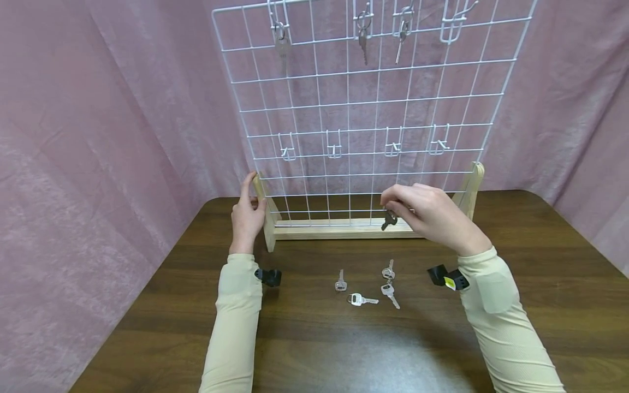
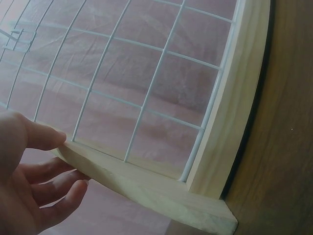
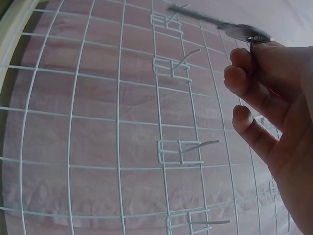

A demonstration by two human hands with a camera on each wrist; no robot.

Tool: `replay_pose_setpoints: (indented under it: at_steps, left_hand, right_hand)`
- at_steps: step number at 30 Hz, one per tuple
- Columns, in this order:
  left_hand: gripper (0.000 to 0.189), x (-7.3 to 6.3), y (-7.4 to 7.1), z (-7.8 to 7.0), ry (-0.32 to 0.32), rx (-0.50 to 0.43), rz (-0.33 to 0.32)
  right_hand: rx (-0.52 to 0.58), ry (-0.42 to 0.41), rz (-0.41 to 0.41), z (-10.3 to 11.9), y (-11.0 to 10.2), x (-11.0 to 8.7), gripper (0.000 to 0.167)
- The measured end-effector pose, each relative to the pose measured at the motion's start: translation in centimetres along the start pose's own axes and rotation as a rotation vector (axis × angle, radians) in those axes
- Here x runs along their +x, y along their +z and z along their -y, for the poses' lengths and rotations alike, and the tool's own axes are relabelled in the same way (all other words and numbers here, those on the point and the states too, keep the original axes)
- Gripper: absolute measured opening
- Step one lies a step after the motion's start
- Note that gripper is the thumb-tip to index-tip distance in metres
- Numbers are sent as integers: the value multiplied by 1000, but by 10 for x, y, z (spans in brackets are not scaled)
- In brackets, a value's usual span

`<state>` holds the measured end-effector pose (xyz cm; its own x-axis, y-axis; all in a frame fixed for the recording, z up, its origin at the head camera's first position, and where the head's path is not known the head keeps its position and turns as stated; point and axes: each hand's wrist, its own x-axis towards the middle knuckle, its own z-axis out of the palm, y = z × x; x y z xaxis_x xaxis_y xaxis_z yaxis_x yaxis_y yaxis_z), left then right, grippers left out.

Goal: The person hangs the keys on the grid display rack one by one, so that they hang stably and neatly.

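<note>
My right hand (image 1: 432, 215) pinches a key (image 1: 389, 220) by its ring, in front of the lower part of a white wire grid (image 1: 348, 102). In the right wrist view the key (image 3: 239, 32) juts leftward from the fingertips, blurred. On the left, my left hand (image 1: 248, 221) grips the side upright of the wooden stand (image 1: 344, 233). The left wrist view has the thumb on the near face of that upright (image 2: 137, 188) and the other fingers around its far side. Several loose keys, among them one lying sideways (image 1: 361, 299), rest on the table between my forearms.
Keys hang from three upper hooks, one a dark key (image 1: 363, 41); the upper right hook (image 1: 452, 27) holds none. A lower row of bare hooks (image 1: 334, 151) crosses the grid. Pink curtain (image 1: 123, 136) surrounds the brown table (image 1: 304, 349).
</note>
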<state>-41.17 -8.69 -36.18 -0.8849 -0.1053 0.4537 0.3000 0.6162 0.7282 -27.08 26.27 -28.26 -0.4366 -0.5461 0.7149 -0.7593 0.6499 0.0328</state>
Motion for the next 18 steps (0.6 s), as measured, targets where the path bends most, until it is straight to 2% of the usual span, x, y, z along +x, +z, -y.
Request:
replay_pose_setpoints:
  at_steps: [18]
  left_hand:
    - [65, -1, -1, -1, 0, 1, 4]
  right_hand:
    - [-16, -35, 8, 1, -3, 0, 19]
